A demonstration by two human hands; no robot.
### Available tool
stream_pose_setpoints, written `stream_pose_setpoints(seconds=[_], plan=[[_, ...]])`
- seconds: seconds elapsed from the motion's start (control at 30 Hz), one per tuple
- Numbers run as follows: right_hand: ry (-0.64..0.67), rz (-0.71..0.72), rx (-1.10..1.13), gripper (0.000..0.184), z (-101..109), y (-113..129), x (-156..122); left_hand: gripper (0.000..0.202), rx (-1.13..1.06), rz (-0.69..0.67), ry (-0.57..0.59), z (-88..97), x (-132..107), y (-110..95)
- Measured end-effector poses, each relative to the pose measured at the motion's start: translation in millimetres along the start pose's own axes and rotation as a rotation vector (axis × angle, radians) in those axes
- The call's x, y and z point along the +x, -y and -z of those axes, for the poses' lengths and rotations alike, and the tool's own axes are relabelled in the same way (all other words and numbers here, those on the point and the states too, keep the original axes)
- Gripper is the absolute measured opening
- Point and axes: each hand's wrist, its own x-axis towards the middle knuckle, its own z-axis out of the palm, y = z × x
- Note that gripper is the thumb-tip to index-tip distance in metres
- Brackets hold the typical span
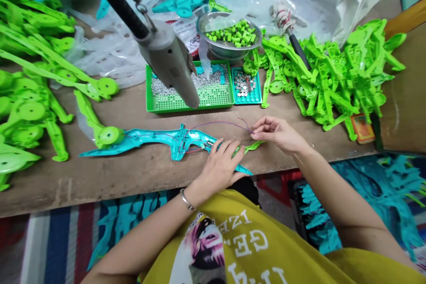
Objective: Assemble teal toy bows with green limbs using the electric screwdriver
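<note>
A long turquoise plastic shell [151,136], shaped like a toy bow, lies hollow side up along the bench edge. My left hand [220,162] lies over its right end, fingers curled on it and holding it down. Raised just right of the shell, my right hand [278,135] pinches a thin purple wire [219,123] between thumb and fingertips. That wire arcs back to the shell's middle, where more thin wires run inside. A lime-green plastic arm [109,135] overlaps the shell's left end. Another green piece [254,146] shows under my hands, partly hidden.
An electric screwdriver [173,62] hangs over a green tray [189,107] of screws. Beside it are a blue tray [248,97] of small metal discs and a metal bowl [228,51] of green parts. Green parts are heaped left [29,111] and right [336,80]. A soldering iron [299,51] lies at right.
</note>
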Motion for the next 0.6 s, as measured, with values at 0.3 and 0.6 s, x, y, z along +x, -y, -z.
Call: stream_pose_setpoints(seconds=[0.3, 0.6], plan=[[0.083, -0.019, -0.162, 0.036, 12, 0, 1, 0.087, -0.049, -0.002, -0.028, -0.8, 6, -14], [0.189, 0.078, -0.326, 0.023, 11, 2, 6, 0.068, -0.084, -0.042, -0.059, -13.5, 10, -9]])
